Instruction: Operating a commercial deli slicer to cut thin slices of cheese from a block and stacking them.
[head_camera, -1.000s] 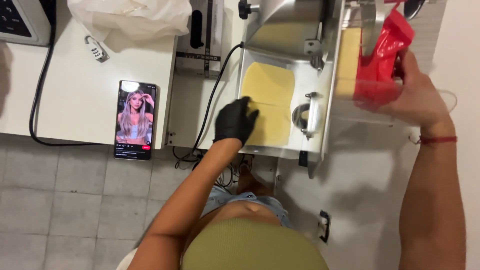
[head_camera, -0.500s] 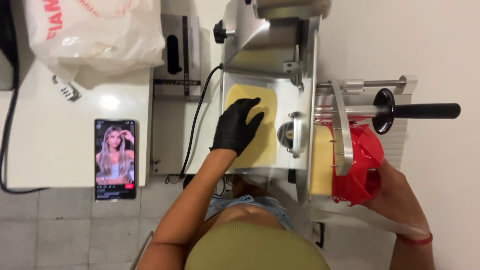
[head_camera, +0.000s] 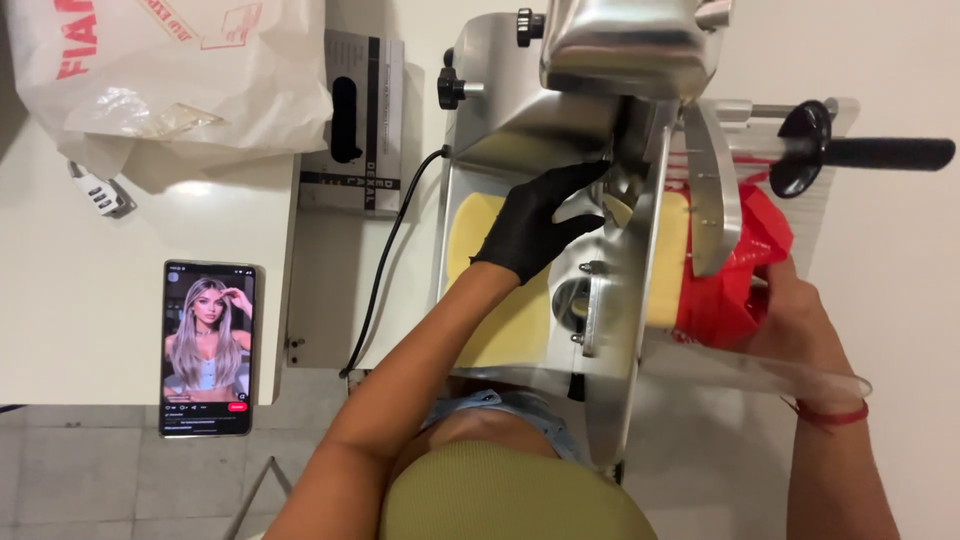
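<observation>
White table (head_camera: 90, 330), carrying most items. Metal slicing machine (head_camera: 560, 130), large, silver, at the table's right part; black-handled rod (head_camera: 880, 153) projecting to the right; black cable (head_camera: 385, 260) running down its left side. White plastic bag (head_camera: 180, 70) with red print, crumpled, at upper left; contents cannot be told. Cheese block (head_camera: 668, 262), pale yellow, rectangular, seated on the machine's carriage behind the upright plate, its right end wrapped in red plastic (head_camera: 735, 275). Stack of cheese slices (head_camera: 490, 330), pale yellow, lying flat on the receiving tray to the left of the blade. Grey box (head_camera: 358, 120) with black slot, between bag and machine. Smartphone (head_camera: 208, 347), screen lit with a portrait picture, lying flat near the table's front edge. Small padlock (head_camera: 100, 192), below the bag. Left hand (head_camera: 535, 225), black glove, forearm reaching up and right over the slices; fingers extended and held close together, tips at the blade where a thin slice edge emerges, not closed on anything visibly. Right hand (head_camera: 790, 310), bare, red cord at the wrist, fingers wrapped against the red plastic at the cheese block's end, behind a clear guard plate (head_camera: 800, 375).
</observation>
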